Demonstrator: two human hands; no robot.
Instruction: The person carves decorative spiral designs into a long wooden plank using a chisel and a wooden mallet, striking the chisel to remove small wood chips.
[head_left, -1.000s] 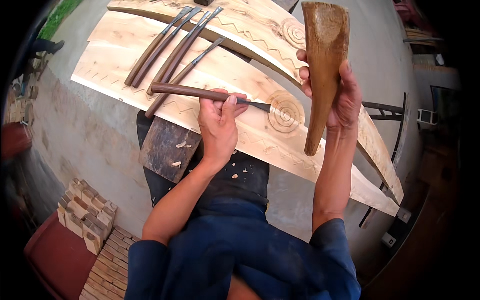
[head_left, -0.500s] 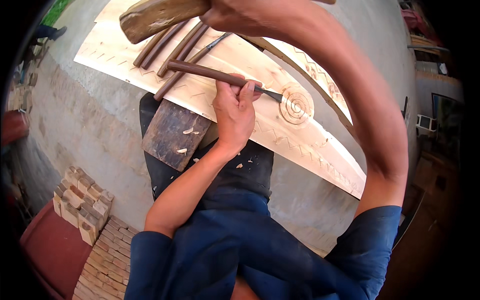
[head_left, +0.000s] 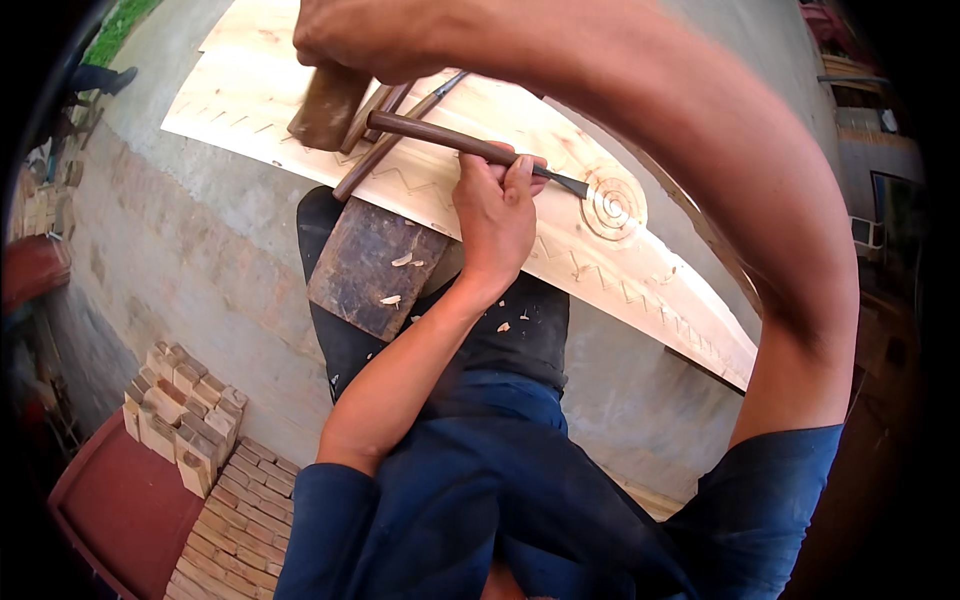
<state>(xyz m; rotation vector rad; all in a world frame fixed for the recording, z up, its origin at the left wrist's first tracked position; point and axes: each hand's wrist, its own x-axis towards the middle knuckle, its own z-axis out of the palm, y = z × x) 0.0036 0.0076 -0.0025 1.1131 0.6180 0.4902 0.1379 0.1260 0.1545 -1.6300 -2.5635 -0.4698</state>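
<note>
My left hand (head_left: 497,215) is closed around a wood-carving chisel (head_left: 435,135) with a brown handle. Its blade slants to the right, the tip at the left edge of a carved spiral (head_left: 614,205). The spiral is cut into a pale wooden board (head_left: 520,118), which also carries zigzag lines. Raised at the upper left, my right hand (head_left: 365,38) grips a wooden mallet (head_left: 330,108). The mallet's block hangs left of the chisel's handle end, apart from it as seen here. Behind it lie several more chisels (head_left: 390,142), partly covered by the mallet and my hand.
A dark worn plank (head_left: 375,265) with wood shavings lies across my left thigh. At lower left, stacked wooden blocks (head_left: 185,410) stand beside a red surface (head_left: 130,500) and rows of bricks (head_left: 235,520). Another person's leg (head_left: 100,80) shows at the far upper left.
My right hand has swung the mallet left, and its block now points downward close to the chisel's handle end. The chisel keeps its place at the spiral. The whole view has shifted slightly.
</note>
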